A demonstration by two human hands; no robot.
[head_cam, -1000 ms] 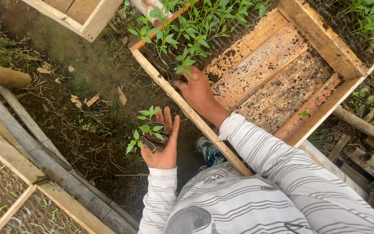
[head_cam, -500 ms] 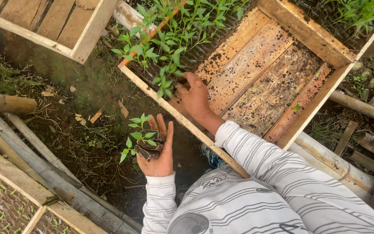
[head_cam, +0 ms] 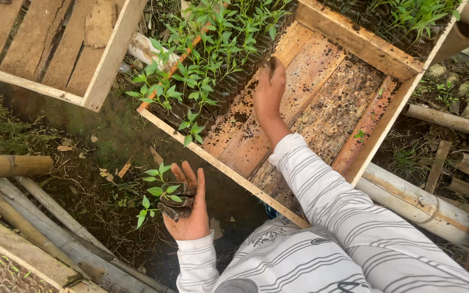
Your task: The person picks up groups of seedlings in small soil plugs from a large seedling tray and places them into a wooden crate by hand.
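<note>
Muddy nursery ground: left hand cups potted seedlings; right hand, fingers loose, touches seedling pots beyond it in wooden crate

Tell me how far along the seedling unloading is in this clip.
Roughly half done: the wooden crate shows bare boards on one side. In hand: left hand holds a few bagged seedlings; right hand reaches the remaining seedling rows, which are left.
</note>
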